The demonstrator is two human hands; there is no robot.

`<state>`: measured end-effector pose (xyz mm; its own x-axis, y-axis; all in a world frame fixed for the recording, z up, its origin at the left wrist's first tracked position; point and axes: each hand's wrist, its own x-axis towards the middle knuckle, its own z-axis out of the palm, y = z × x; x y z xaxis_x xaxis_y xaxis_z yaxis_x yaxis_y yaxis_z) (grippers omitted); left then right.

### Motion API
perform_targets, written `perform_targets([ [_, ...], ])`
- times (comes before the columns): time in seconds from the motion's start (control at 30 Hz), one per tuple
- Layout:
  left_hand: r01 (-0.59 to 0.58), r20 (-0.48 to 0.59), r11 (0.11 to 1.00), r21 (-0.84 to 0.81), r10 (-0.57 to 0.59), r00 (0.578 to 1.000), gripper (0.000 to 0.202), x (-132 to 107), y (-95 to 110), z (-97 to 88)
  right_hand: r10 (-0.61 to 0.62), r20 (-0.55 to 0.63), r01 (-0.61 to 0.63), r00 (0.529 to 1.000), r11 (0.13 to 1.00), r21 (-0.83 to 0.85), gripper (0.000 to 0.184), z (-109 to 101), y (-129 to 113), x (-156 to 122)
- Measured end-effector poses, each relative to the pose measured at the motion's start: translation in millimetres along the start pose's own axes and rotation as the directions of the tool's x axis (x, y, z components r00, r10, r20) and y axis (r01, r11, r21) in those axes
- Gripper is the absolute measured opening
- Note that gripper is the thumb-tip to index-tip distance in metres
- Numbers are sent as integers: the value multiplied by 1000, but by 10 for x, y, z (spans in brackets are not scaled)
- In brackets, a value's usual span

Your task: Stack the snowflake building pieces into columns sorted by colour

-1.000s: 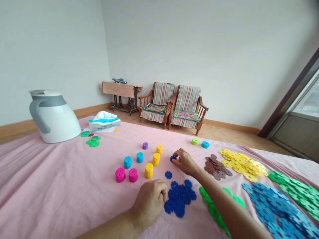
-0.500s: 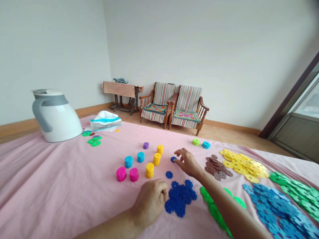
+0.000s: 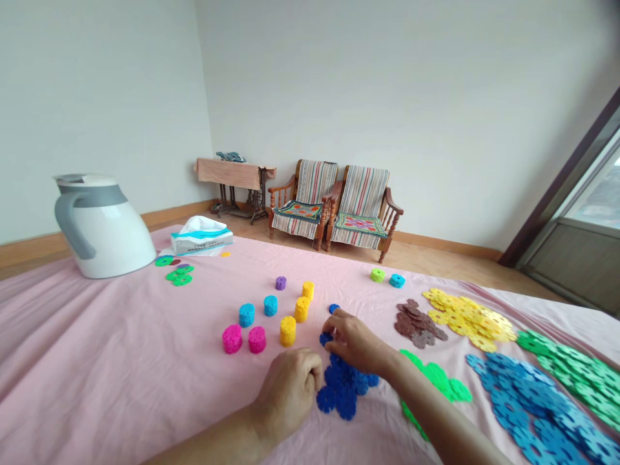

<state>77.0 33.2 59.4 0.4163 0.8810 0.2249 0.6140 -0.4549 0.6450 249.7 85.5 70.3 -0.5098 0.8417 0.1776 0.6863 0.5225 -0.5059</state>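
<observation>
So the person is partway through stacking those flower-shaped plastic discs into little towers by colour, and it looks like they're on the dark blue ones now. The right hand is reaching in over the dark blue pile, with its fingertips bent down onto a lone dark blue disc lying just beyond the pile. They're touching it for sure, but it's hard to tell if it's properly pinched or just pressed flat on the pink cloth. The left hand sits at the left edge of the pile, curled into a loose fist with its knuckles up; no way to see whether there's anything inside. A tiny dark blue stack stands a bit further out, near the yellow towers, and the pink towers and light blue towers are off to the left. Seems like the pick-up stage of one more disc. The next move would need a clean edge grip, a lift clear of the cloth, then lining the disc up flat over that small stack without knocking the yellow ones beside it.
</observation>
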Motion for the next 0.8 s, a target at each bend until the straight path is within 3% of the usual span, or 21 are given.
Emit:
perform_targets([
  [0.8,8,7,1000,-24,-8,1000,29,10,1,3,-9,-5,8,1000,987,-160,22,-37,-193,-106],
])
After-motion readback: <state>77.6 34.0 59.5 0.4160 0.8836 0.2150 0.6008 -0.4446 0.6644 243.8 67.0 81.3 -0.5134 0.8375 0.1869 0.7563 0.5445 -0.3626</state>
